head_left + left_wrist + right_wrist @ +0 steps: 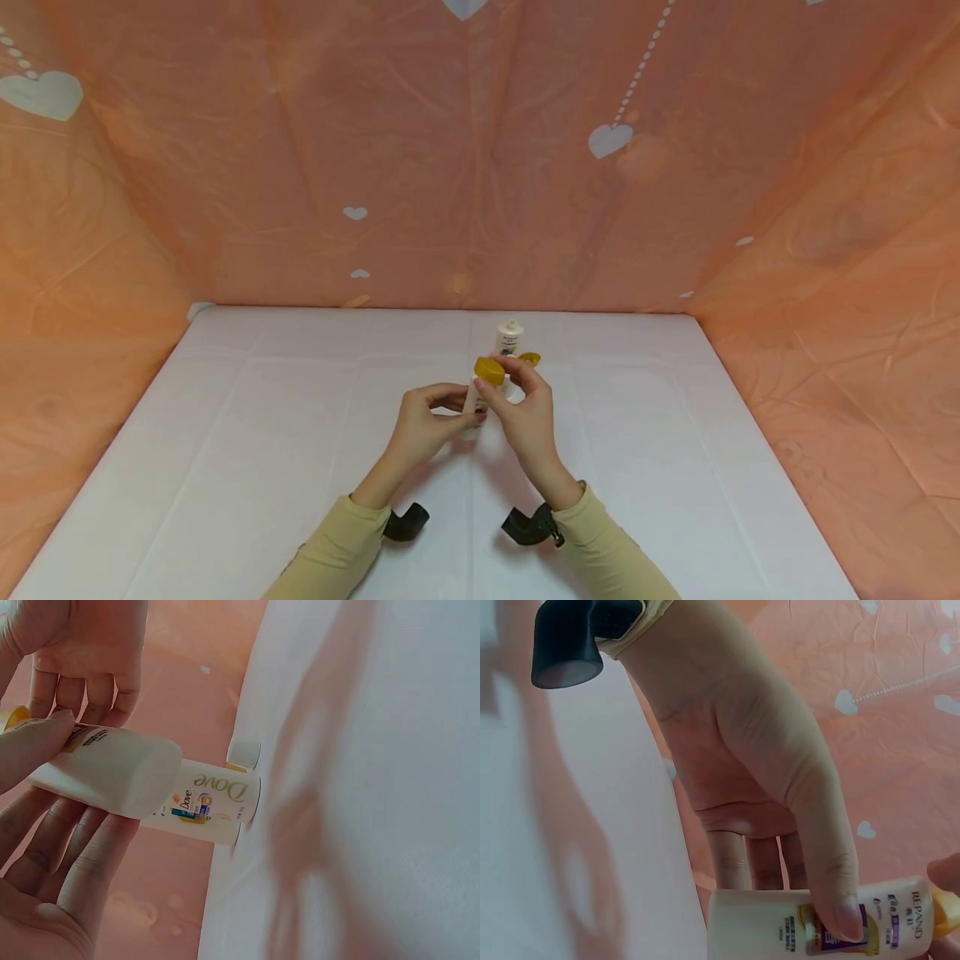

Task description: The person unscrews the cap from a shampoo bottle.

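A small white lotion bottle (471,423) with a gold cap (489,371) is held up, slightly tilted, in front of me. My left hand (426,423) grips its body from the left, thumb across the front. In the right wrist view, that thumb lies over the purple part of the REPAND label (871,930). The right hand (528,417) pinches the cap between thumb and fingers. Seen from the left wrist, the bottle's base (161,776) is off the table, and the right hand (90,645) is behind it.
Behind the hands stands a white bottle (509,337) with a bare nozzle. Beside it is a gold lid (530,358), partly hidden by the right hand. In the left wrist view, a Dove bottle (225,796) stands on the white table (247,467). Orange cloth (465,167) walls surround it.
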`<state>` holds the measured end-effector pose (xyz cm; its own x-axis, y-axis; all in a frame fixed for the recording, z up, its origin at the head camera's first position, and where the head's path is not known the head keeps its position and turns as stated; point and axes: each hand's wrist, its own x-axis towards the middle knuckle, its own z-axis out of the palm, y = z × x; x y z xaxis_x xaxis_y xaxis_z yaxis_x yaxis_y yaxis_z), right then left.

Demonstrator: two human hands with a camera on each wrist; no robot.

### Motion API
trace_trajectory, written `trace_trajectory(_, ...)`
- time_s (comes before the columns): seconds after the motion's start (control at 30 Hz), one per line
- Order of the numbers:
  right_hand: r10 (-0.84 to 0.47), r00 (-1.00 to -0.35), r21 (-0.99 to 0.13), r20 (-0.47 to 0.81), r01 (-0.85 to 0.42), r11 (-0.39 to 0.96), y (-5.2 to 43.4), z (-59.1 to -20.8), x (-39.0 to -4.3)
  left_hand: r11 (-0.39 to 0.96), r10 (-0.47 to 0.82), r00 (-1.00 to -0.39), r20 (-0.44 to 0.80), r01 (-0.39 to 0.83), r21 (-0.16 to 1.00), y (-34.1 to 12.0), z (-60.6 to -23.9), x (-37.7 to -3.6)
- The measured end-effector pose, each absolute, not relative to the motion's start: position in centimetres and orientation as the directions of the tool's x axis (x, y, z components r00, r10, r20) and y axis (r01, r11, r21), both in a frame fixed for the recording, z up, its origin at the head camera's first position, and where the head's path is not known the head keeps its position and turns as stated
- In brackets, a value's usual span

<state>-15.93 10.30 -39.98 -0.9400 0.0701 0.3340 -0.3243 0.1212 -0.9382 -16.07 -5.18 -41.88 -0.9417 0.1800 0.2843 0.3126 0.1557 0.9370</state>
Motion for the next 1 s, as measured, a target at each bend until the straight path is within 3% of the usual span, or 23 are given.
trace_trajectory(0.67,0.024,-0.957,-0.957,0.290,-0.289,0.012,10.65,-39.68,-16.10,0.186,0.171,-0.952,0.255,0.286,0.940,-5.20,-41.57,-15.88)
trace_trajectory(1.0,0.038,-0.941,-0.942,0.335,-0.335,0.011,10.41,-39.63,-16.12,0.175,0.154,-0.951,0.266,0.292,0.940,-5.19,-41.55,-15.94)
